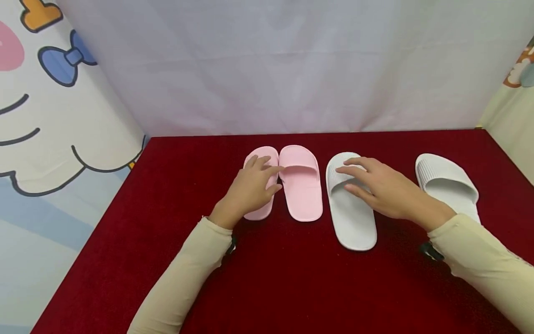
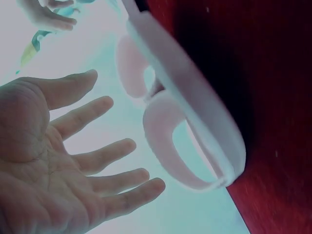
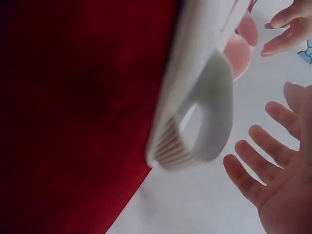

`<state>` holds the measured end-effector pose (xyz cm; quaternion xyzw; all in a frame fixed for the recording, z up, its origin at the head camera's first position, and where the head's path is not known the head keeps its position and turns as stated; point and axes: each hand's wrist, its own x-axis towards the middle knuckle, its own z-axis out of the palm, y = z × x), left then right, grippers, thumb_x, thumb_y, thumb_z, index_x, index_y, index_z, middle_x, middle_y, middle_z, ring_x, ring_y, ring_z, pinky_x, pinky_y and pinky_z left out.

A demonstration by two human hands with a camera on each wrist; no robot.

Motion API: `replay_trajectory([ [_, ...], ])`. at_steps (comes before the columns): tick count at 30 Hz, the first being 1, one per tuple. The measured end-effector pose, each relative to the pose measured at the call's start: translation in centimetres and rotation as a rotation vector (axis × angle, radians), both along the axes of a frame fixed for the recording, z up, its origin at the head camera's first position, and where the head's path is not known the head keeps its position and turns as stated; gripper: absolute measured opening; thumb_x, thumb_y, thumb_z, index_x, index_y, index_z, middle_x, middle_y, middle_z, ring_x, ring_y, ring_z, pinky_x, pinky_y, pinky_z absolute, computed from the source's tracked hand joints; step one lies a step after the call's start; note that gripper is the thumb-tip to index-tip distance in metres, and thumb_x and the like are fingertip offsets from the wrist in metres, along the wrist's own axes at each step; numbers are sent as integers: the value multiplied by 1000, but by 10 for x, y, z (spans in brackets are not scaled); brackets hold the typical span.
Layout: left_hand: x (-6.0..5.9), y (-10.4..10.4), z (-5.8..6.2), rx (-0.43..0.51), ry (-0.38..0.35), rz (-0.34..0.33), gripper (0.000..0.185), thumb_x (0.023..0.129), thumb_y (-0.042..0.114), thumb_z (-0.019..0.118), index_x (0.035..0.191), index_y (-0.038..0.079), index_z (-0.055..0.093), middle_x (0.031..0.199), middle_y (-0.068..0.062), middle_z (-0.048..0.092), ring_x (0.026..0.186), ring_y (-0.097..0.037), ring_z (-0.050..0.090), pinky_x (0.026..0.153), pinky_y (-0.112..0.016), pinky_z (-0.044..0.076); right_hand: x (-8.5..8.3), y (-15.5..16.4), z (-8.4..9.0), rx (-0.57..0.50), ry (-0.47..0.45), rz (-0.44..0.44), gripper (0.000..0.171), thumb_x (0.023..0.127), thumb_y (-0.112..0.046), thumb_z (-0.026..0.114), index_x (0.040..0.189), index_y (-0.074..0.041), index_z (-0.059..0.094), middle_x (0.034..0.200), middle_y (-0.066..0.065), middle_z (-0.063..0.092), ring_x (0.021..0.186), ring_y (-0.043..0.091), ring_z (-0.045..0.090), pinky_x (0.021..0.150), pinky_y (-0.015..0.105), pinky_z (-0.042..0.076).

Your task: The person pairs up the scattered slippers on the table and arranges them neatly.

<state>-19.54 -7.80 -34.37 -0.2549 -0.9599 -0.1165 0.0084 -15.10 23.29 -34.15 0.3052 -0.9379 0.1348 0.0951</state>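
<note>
In the head view two pink slippers stand side by side: the left pink slipper [image 1: 258,214] and the right pink slipper [image 1: 303,199]. My left hand [image 1: 249,188] hovers over the left one and hides much of it; the left wrist view shows its fingers spread and apart from the slipper. To the right lies a white slipper [image 1: 353,227] with a ribbed strap. My right hand [image 1: 384,188] is above that strap, fingers extended, and a gap shows between hand and slipper in the right wrist view. A second white slipper [image 1: 448,178] lies farther right, partly behind my right forearm.
Dark red cloth [image 1: 271,278] covers the table under the slippers. A white curtain [image 1: 292,69] hangs along the back edge. On the left is a cartoon-printed sheet [image 1: 54,116], and another printed sheet [image 1: 515,111] hangs on the right.
</note>
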Motion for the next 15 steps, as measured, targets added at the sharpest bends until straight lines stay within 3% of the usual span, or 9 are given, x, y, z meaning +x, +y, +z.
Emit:
replay_trajectory([
  [5,5,14,-3,-25,25,-51,45,96,30,66,139,22,59,148,-17,48,140,-39,41,108,-55,43,18,28,-10,-11,141,16,42,89,-16,72,130,-14,62,130,14,60,118,36,59,96,52,46],
  [10,12,31,-3,1,63,-115,42,95,26,67,136,18,62,143,-18,53,138,-41,44,110,-50,43,22,59,-16,-4,162,8,43,88,-15,73,129,-11,63,129,16,60,114,37,59,94,54,44],
  [15,18,64,-2,-31,110,-185,41,95,28,66,135,21,63,140,-12,55,134,-30,48,109,-40,45,21,98,-20,-8,152,-60,43,89,-14,71,131,-10,62,130,18,58,114,38,56,94,54,41],
])
